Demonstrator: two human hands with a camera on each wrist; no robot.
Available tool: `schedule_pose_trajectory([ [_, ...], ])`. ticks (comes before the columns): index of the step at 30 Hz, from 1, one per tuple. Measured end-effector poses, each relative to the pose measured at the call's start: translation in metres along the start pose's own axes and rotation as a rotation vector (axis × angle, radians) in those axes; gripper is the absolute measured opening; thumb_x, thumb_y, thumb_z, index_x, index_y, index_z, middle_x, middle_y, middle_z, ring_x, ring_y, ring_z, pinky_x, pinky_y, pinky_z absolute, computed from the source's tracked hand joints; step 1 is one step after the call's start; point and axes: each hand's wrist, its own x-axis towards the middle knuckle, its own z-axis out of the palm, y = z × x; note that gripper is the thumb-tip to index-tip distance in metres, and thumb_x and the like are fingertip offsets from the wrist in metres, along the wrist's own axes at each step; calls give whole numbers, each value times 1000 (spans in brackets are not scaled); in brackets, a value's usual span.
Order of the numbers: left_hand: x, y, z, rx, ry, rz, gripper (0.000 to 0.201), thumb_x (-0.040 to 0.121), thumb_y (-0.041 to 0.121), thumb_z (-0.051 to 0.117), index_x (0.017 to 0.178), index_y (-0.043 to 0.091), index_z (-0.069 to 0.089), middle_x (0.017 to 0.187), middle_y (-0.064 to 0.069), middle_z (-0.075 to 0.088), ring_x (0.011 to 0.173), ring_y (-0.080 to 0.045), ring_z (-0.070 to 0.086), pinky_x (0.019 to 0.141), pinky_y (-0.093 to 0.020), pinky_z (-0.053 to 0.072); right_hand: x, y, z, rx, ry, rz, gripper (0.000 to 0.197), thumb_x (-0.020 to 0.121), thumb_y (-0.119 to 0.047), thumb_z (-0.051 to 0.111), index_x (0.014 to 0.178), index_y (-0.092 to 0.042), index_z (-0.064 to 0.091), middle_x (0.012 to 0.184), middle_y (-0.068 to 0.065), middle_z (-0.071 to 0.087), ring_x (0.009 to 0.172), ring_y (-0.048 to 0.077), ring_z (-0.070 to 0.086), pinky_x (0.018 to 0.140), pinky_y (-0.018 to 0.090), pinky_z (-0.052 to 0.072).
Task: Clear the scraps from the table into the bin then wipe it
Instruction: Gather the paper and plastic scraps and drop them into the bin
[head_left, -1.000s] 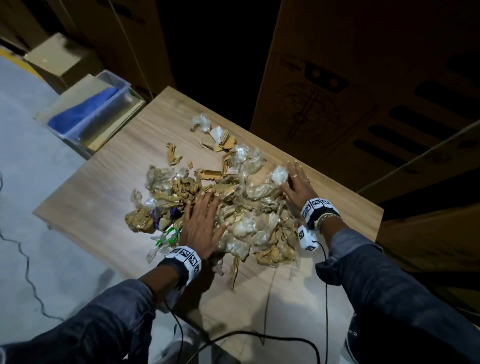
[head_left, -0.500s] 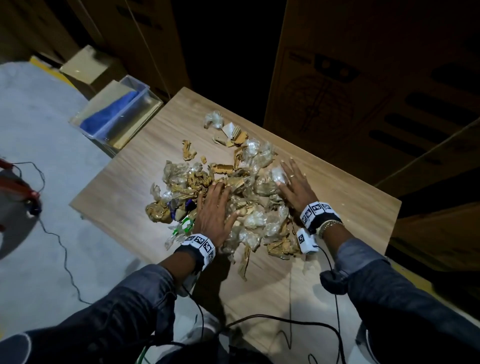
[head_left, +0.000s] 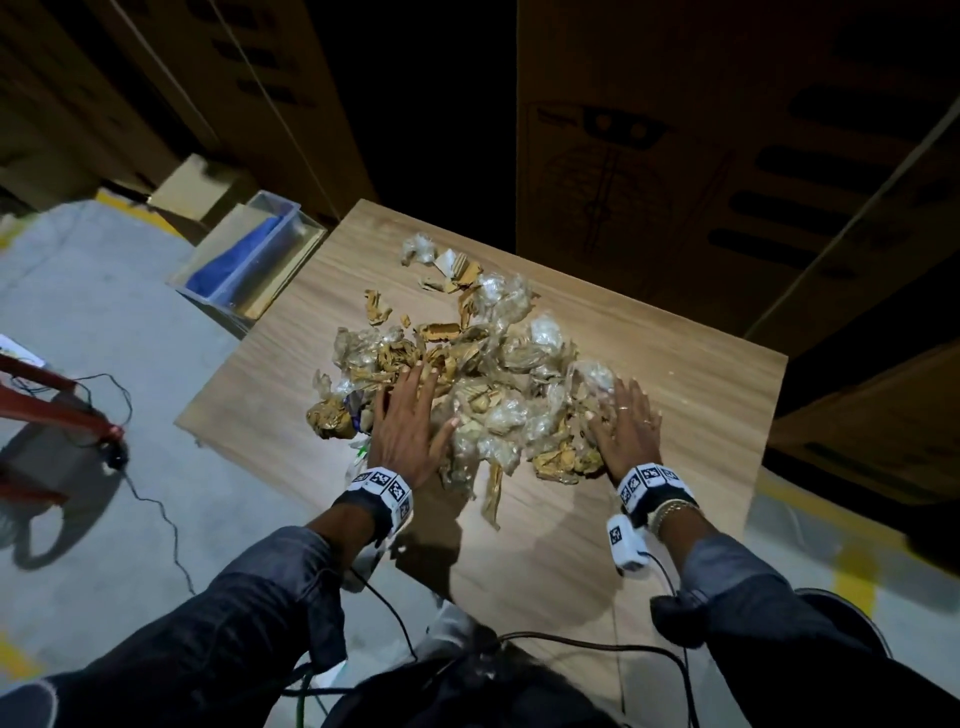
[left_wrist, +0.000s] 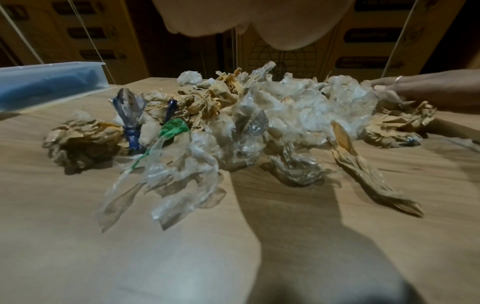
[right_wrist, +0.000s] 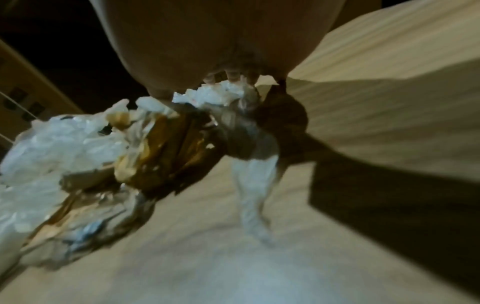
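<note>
A heap of scraps (head_left: 483, 384), crumpled brown paper and clear plastic wrap, covers the middle of the wooden table (head_left: 675, 364). My left hand (head_left: 410, 415) lies flat on the heap's near left side, fingers straight and spread. At the heap's right edge my right hand (head_left: 626, 423) rests with straight fingers against the plastic. The left wrist view shows the scraps (left_wrist: 233, 123) from table level, with a blue and a green twisted piece at the left and the right hand (left_wrist: 428, 88) at the far right. Blurred scraps (right_wrist: 116, 160) fill the right wrist view under the palm.
A clear plastic bin (head_left: 249, 265) with a blue cloth inside stands on the floor off the table's far left corner. Tall cardboard boxes (head_left: 727, 130) close in behind and to the right. Cables (head_left: 156, 499) trail over the grey floor at left, by a red frame (head_left: 52, 405).
The right hand has slid to the right and nearer, along the heap's right edge. The left hand stays flat on the heap. The head view has shifted, so the table sits further right.
</note>
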Motion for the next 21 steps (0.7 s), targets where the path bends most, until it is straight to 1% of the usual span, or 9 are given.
schedule_pose_trajectory([
  [4,-16,5,-3,8,6,-4,79,103,67,25,166,20,15,175,-6,7,161,-24,10,127,-60,12,2,-20,21,17,-1,-28,78,105,-57,42,169,-26,9,177,2,1,164,24,1,131,54,-2],
  [7,-29,8,-7,-6,19,-13,77,103,66,27,166,21,16,175,-5,6,161,-22,8,127,-60,11,0,-41,32,59,1,-31,76,106,-52,46,169,-25,12,177,2,4,164,25,3,131,54,-1],
  [9,-36,8,-9,-6,23,-26,77,103,66,25,166,22,16,175,-4,6,162,-22,8,127,-60,11,-3,-52,33,89,-3,-32,75,107,-48,48,169,-25,13,177,3,5,164,26,5,131,54,1],
  [11,-42,6,-11,4,23,-37,77,104,67,24,165,22,16,175,-4,7,162,-22,8,127,-60,11,-10,-61,30,98,1,-24,73,107,-48,46,168,-26,13,177,1,6,163,26,6,131,54,3],
  [13,-47,3,-14,13,38,-38,76,104,64,27,165,20,17,175,-5,8,161,-23,9,127,-59,12,-21,-64,25,93,34,18,70,108,-51,39,168,-28,12,177,-1,6,163,26,7,131,55,4],
  [15,-52,-1,-17,5,42,-41,76,104,63,30,165,20,19,175,-6,9,161,-25,11,128,-58,12,-37,-60,18,118,73,98,70,108,-52,37,168,-29,11,177,-3,4,163,26,7,130,56,6],
  [18,-56,-10,-19,15,62,-41,75,104,62,33,165,20,21,174,-8,14,159,-28,16,126,-59,14,-63,-46,16,128,153,201,75,107,-54,42,168,-29,8,178,-3,1,163,27,4,129,58,5],
  [21,-59,-20,-21,37,71,-13,74,105,61,33,165,20,21,172,-9,17,158,-28,19,127,-57,11,-84,-31,23,115,170,285,82,105,-57,45,169,-24,6,178,0,0,164,26,2,130,59,2],
])
